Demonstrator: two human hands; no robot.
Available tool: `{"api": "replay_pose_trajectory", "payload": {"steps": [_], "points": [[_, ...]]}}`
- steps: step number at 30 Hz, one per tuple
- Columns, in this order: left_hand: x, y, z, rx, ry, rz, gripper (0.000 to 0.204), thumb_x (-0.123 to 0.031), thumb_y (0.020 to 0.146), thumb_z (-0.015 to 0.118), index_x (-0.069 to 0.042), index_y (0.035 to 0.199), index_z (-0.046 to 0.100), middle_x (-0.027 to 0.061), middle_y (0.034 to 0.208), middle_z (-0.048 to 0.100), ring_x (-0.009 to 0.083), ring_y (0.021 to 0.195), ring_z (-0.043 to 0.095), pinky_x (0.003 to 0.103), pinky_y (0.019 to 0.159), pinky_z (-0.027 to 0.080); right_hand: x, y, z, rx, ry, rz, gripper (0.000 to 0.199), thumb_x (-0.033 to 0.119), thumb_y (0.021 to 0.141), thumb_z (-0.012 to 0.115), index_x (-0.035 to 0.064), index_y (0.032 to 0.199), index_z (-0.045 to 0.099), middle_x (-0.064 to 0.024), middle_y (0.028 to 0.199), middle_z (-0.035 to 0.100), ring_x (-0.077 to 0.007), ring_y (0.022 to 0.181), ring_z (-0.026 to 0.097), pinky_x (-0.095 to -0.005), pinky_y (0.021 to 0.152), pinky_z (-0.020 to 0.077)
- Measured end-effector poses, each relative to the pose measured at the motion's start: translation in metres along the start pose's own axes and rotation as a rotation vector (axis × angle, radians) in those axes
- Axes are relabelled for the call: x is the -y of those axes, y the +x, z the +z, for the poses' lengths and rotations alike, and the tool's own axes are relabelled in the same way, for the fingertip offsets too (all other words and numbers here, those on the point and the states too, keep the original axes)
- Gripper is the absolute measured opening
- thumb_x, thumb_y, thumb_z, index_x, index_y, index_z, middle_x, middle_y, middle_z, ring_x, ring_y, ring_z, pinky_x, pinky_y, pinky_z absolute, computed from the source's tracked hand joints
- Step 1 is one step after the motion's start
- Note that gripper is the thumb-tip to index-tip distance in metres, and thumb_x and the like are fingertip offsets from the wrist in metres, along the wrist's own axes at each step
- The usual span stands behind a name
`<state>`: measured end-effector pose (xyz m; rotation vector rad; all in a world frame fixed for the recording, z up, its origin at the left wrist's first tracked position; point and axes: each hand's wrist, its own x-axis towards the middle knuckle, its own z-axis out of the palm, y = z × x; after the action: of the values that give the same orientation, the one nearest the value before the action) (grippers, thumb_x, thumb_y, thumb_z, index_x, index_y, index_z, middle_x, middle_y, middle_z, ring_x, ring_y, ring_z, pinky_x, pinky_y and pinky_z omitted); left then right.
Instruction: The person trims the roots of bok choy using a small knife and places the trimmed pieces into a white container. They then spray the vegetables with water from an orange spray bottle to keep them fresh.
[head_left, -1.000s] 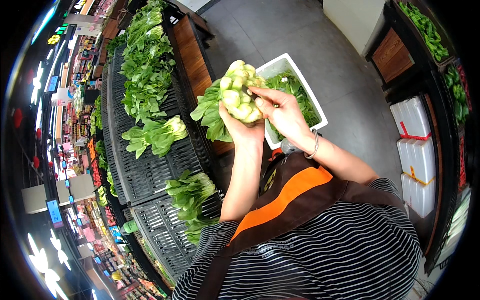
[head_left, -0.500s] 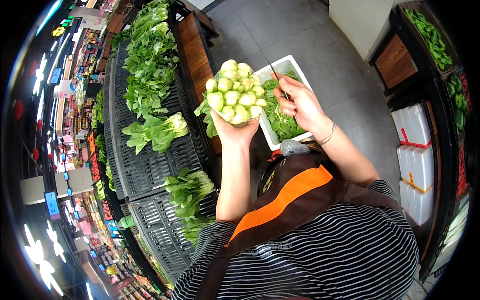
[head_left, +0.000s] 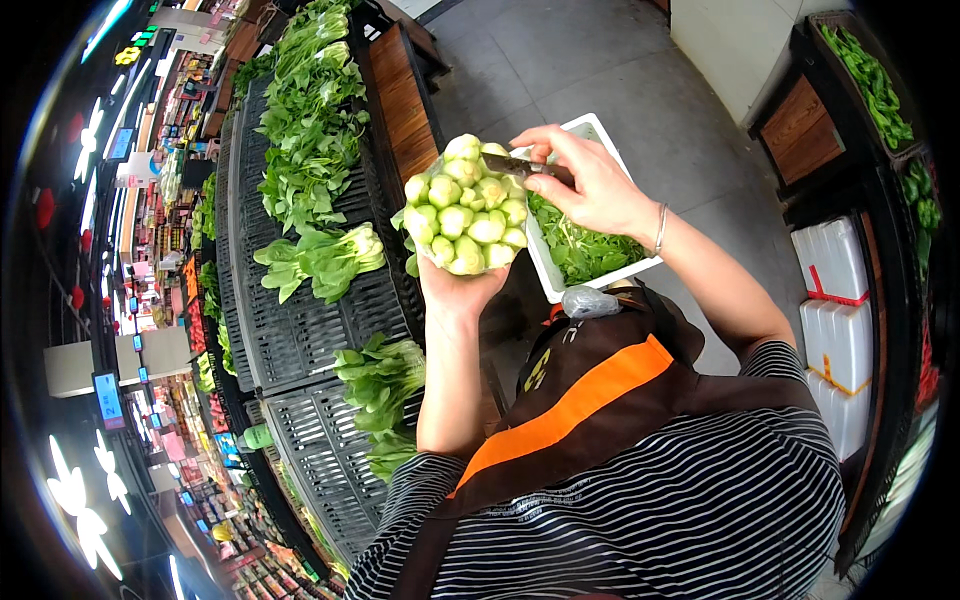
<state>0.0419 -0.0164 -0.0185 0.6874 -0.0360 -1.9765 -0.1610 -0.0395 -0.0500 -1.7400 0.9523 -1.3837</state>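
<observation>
My left hand [head_left: 460,290] is closed from below around a bunch of bok choy [head_left: 465,215], its pale green stem ends facing up and its leaves mostly hidden beneath. In my right hand [head_left: 595,190] is a small dark-bladed knife [head_left: 525,168], with the fingers wrapped round its handle. The blade lies across the far right stem ends of the bunch and seems to touch them. Just beyond my right wrist stands a white crate [head_left: 545,268] with loose green leaves [head_left: 585,240] inside.
To the left, a black slatted display rack [head_left: 290,335] carries leafy greens [head_left: 310,150] and more bok choy [head_left: 335,258]. Its wooden side panel [head_left: 398,85] borders the grey tiled floor [head_left: 560,60]. At the right stand white foam boxes [head_left: 835,325] and a shelf of green peppers [head_left: 865,85].
My right hand has swung the knife from an upright position over the crate leftward onto the stem ends. The bunch in my left hand has tilted and shifted slightly toward me.
</observation>
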Motion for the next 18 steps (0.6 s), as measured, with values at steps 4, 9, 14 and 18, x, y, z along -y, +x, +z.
{"api": "replay_pose_trajectory", "payload": {"steps": [4,9,14,18], "points": [[-0.005,-0.009,-0.007,0.094,-0.016,-0.068,0.052,-0.045,0.094,0.042,-0.011,0.132,0.049,0.0098,0.135,0.051,0.0282,0.126,0.047,0.044,0.107,0.037,-0.002,0.001,-0.007,0.126,0.394,0.183,0.035,0.019,0.092,0.062,0.0053,0.121,0.050,-0.0032,0.098,0.054,-0.0067,0.080,0.051,-0.0218,0.064,0.0430],[-0.014,-0.008,-0.021,0.234,-0.036,-0.125,0.050,-0.039,0.096,0.043,-0.008,0.135,0.045,0.0126,0.137,0.048,0.0292,0.127,0.046,0.045,0.109,0.034,0.002,0.008,-0.021,0.327,0.619,0.294,0.029,0.025,0.098,0.052,0.0012,0.115,0.056,-0.0016,0.086,0.062,-0.0050,0.062,0.052,-0.0193,0.054,0.0413],[-0.016,-0.011,-0.021,0.301,0.050,-0.079,0.044,-0.032,0.095,0.049,-0.002,0.126,0.049,0.0169,0.123,0.056,0.0310,0.109,0.058,0.044,0.091,0.052,0.023,0.013,-0.018,0.353,0.278,0.318,0.027,0.020,0.099,0.046,0.0019,0.084,0.061,-0.0043,0.057,0.060,-0.0098,0.049,0.055,-0.0253,0.050,0.0440],[-0.021,-0.013,-0.042,0.266,0.053,-0.105,0.042,-0.035,0.095,0.049,-0.002,0.121,0.052,0.0167,0.118,0.058,0.0319,0.108,0.059,0.048,0.093,0.051,0.038,0.011,-0.014,0.382,0.015,0.136,0.024,0.019,0.095,0.049,0.0023,0.081,0.057,-0.0113,0.053,0.055,-0.0244,0.049,0.057,-0.0365,0.051,0.0446]]}}
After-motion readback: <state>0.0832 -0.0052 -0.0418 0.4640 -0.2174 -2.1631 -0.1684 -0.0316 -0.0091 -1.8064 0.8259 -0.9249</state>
